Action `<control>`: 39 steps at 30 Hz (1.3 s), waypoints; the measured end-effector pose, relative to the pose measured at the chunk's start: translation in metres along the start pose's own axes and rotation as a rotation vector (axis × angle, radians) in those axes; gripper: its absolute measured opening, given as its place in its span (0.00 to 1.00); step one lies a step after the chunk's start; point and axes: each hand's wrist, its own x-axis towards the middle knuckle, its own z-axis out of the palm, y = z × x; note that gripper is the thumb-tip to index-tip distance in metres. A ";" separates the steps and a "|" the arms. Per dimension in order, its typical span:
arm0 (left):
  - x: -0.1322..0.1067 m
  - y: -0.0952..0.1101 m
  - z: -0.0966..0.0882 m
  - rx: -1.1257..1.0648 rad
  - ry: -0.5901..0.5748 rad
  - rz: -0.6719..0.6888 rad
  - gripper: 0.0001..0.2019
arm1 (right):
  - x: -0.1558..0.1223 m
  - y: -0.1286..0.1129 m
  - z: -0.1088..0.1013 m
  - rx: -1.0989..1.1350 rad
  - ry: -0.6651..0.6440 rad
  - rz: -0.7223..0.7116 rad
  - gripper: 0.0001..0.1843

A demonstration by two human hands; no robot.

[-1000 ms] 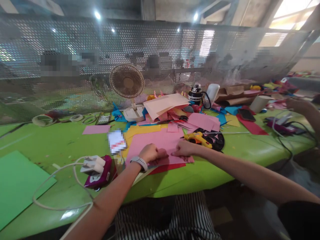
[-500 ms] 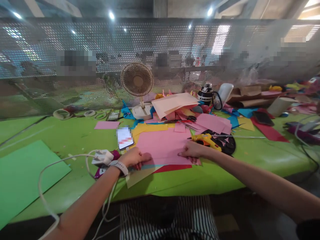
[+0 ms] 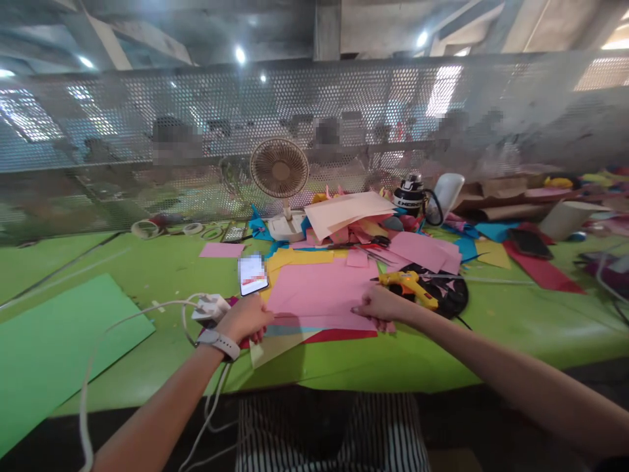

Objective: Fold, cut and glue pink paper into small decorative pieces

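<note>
A pink sheet of paper (image 3: 319, 288) lies in front of me, with a crease or narrow fold along its near edge. At that edge's left end, my left hand (image 3: 247, 318) is closed on the paper, its fingers curled under. My right hand (image 3: 382, 305) pinches the right end, thumb on top and the other fingers bent below. Under the pink sheet, cream paper (image 3: 275, 351) and red paper (image 3: 339, 335) stick out toward me. A yellow glue gun (image 3: 410, 288) lies just beyond my right hand on a black round item (image 3: 455, 298).
A phone with a lit screen (image 3: 253, 274) and a white plug adapter (image 3: 211, 307) with cables sit near my left hand. Farther back stand a small fan (image 3: 280, 169) and a black-and-white bottle (image 3: 409, 195) beside heaped paper. Green sheets (image 3: 63, 347) lie left.
My left hand has slid left along the near edge to the paper's left end, and its fingers have curled in. My right hand stays at the right end. The view has shifted slightly.
</note>
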 end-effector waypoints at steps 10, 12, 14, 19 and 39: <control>0.000 0.029 0.021 -0.132 0.116 0.288 0.21 | -0.020 -0.004 0.005 -0.413 0.382 -0.243 0.11; 0.000 0.030 0.025 -0.214 0.037 0.274 0.23 | -0.019 -0.004 0.003 -0.341 0.383 -0.263 0.10; -0.001 0.030 0.028 -0.283 -0.058 0.250 0.24 | -0.020 -0.004 0.001 -0.223 0.401 -0.300 0.12; 0.001 0.041 0.032 -0.652 -0.146 0.258 0.23 | -0.024 -0.013 0.009 0.033 0.448 -0.390 0.15; 0.004 0.059 0.072 -1.648 -0.245 0.128 0.07 | -0.015 -0.030 0.043 -0.898 0.915 -0.848 0.10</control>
